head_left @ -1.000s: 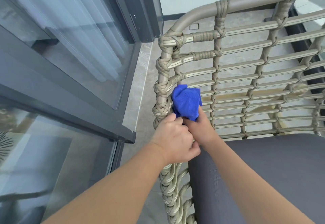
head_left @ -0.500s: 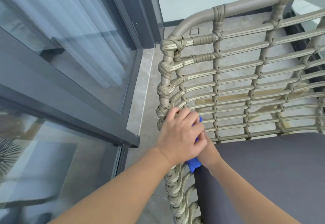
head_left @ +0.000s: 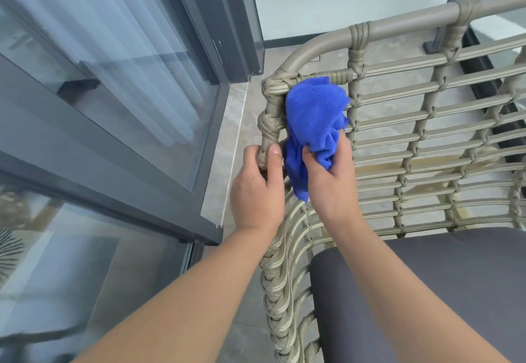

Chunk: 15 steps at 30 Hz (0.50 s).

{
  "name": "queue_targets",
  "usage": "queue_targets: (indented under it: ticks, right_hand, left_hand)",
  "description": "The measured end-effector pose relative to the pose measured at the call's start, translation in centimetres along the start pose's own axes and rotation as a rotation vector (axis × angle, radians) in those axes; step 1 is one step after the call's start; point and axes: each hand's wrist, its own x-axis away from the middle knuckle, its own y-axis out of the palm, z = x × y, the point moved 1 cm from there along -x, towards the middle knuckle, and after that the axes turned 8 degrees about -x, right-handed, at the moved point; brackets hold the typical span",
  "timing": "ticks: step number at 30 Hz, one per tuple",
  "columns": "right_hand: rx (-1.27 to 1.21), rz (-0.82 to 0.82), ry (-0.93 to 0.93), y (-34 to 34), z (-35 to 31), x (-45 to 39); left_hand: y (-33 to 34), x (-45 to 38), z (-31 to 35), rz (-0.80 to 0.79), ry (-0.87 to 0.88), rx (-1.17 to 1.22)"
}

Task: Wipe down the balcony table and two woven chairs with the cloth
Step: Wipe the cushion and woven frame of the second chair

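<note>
Right hand: my right hand has its fingers curled round the lower folds of the blue cloth, thumb pinching it from the near side; the bunched upper part stands above my knuckles.
Left hand: my left hand sits just to the left of the right one, wrapped round the corner post of the woven chair, thumb up along the near face of the post, fingers hidden behind it.
Cloth: I see it pressed against the chair's upper left corner, just above and between both hands, touching the top slats and the post; a loose tail hangs down between my wrists.
Chair back: horizontal woven slats run off to the right of my right hand, under a smooth curved top rail.
Seat cushion: a grey seat cushion lies below and right of my right forearm.
Sliding glass door: a sliding glass door with a dark frame stands left of my left hand, a strip of tiled floor between it and the chair.
</note>
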Motion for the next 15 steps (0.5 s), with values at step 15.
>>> queue_targets:
  ticks: [15]
  right_hand:
    - [0.144, -0.044, 0.050, -0.7, 7.4, 3.6]
  left_hand:
    - [0.3, 0.1, 0.0, 0.049, -0.039, -0.020]
